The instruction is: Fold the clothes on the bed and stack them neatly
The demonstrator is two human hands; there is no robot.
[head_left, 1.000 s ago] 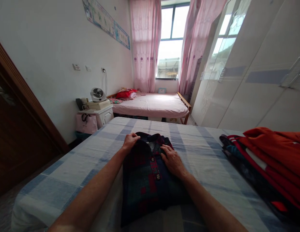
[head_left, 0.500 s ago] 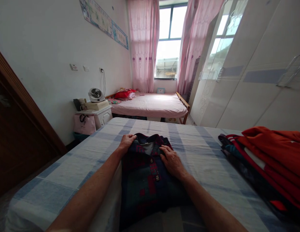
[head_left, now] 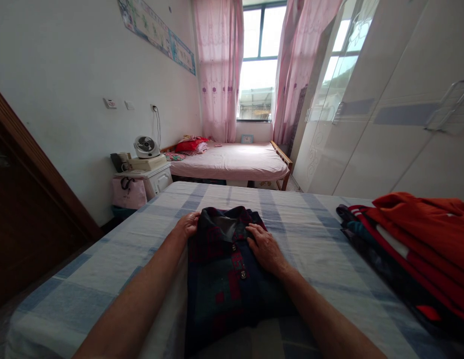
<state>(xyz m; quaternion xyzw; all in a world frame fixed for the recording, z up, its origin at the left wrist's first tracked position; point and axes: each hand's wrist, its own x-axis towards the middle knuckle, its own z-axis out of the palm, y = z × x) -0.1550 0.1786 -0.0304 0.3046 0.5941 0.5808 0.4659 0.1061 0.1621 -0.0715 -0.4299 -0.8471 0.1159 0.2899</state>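
A dark plaid shirt in navy, green and red lies folded on the bed before me, its collar pointing away and two buttons showing on the front. At the shirt's upper left shoulder edge, my left hand has its fingers closed on the fabric; the fingertips are partly hidden. My right hand rests on the right side of the shirt, just below the collar, with fingers stretched out and lying flat.
A blue-and-white checked sheet covers the bed. Folded clothes are stacked at the right, orange on top. Beyond stand a pink-covered bed, a nightstand with a fan, and a white wardrobe.
My left hand has shifted left and slightly down, from the collar's side to the shoulder edge. My right hand stays in place on the shirt. The view has moved slightly.
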